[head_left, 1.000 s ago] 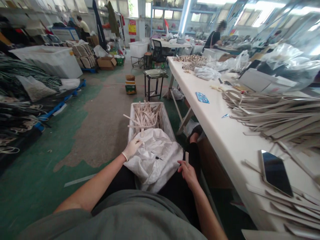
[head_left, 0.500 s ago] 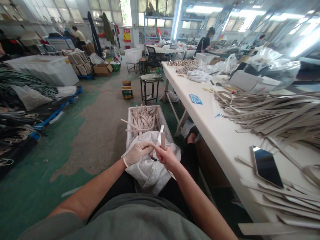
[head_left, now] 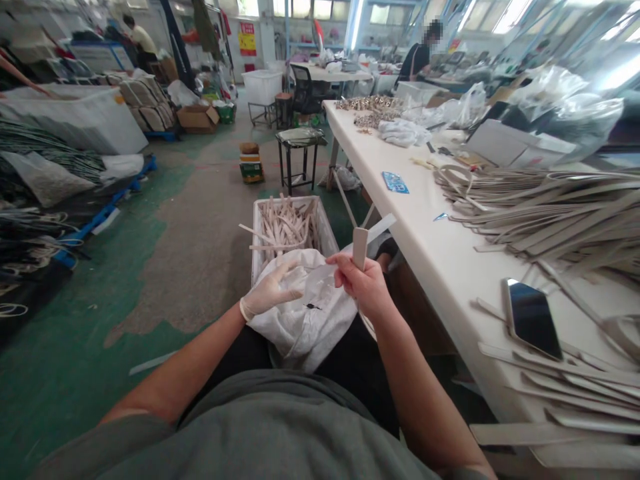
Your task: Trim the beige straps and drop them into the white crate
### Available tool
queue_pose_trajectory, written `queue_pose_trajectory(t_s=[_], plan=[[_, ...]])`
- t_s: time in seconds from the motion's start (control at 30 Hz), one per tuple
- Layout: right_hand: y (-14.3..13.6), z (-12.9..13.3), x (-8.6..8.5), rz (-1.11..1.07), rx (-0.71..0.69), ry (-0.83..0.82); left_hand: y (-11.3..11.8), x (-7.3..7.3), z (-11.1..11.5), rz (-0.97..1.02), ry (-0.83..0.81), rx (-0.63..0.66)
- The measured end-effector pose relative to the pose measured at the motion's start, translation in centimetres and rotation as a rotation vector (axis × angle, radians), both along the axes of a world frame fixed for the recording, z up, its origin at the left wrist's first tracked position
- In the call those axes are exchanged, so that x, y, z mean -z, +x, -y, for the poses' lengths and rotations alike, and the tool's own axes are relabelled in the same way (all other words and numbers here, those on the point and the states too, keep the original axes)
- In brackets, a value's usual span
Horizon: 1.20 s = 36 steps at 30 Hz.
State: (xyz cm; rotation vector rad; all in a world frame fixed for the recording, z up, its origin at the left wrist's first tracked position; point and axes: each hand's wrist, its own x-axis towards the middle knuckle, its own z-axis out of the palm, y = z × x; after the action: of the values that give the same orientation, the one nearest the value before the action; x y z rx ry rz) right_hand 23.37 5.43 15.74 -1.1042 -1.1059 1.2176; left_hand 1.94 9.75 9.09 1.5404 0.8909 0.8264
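With our bare right hand (head_left: pixel 363 283) gripping one pale strip (head_left: pixel 359 248) upright over the white bag (head_left: pixel 305 313) that our gloved, loosely spread left hand (head_left: pixel 270 291) touches, we judge plenty left: strips (head_left: pixel 550 213) crowd the tabletop (head_left: pixel 425 233).

You have 2 hands in view: left hand (head_left: pixel 267 293) gloved, right hand (head_left: pixel 361 283) bare. 1 beige strip (head_left: pixel 359 247) in the right hand. 1 white crate (head_left: pixel 257 230) ahead of your knees, strips inside too many to count. 1 white bag (head_left: pixel 305 320) on your lap. 1 phone (head_left: pixel 533 318) on 1 long table (head_left: pixel 425 233). 1 blue card (head_left: pixel 395 182) there. 1 black stool (head_left: pixel 300 143). 2 other persons at back, approx.
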Motion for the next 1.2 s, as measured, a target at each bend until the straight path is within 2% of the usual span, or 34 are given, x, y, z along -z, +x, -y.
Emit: queue_pose_trajectory(t_s=[0.1,0.17,0.2,0.27,0.37,0.47,0.6,0.77,0.83,0.9,1.0,1.1,1.2], plan=[[-0.6,-0.3,-1.3,0.072,-0.023,0.057,0.8,-2.2,0.0,0.178,-0.170,0.274],[-0.5,-0.9,-1.7,0.031,0.055,0.086,1.4,-3.0,0.2,0.172,-0.324,0.460],[-0.2,-1.3,-1.6,-0.013,0.111,0.094,1.5,-3.0,0.2,0.159,-0.383,0.497],[1.1,-2.3,-1.3,-0.108,0.233,0.099,1.1,-2.4,0.0,0.158,-0.452,0.457],[3.8,-3.6,0.1,-0.202,0.361,0.068,-0.7,-0.6,-0.3,0.204,-0.521,0.311],[5.9,-4.4,1.9,-0.270,0.403,0.006,-3.1,0.8,-0.1,0.219,-0.581,0.250],[7.3,-5.1,4.0,-0.331,0.453,-0.041,-5.6,2.0,0.7,0.143,-0.597,0.223],[8.4,-6.0,5.5,-0.346,0.482,-0.039,-7.5,3.1,1.6,0.090,-0.588,0.137],[8.3,-6.5,5.8,-0.358,0.488,-0.020,-7.7,3.7,1.8,0.019,-0.600,0.184],[7.8,-7.1,6.0,-0.383,0.494,-0.016,-7.5,4.4,1.9,-0.102,-0.603,0.295],[6.9,-7.9,6.4,-0.402,0.463,-0.063,-6.5,5.6,1.9,-0.314,-0.542,0.412],[6.1,-8.1,6.9,-0.433,0.417,-0.134,-5.6,6.6,2.1,-0.321,-0.629,0.347],[5.5,-7.2,7.3,-0.527,0.379,-0.200,-4.6,6.8,2.0,-0.006,-0.808,0.129]])
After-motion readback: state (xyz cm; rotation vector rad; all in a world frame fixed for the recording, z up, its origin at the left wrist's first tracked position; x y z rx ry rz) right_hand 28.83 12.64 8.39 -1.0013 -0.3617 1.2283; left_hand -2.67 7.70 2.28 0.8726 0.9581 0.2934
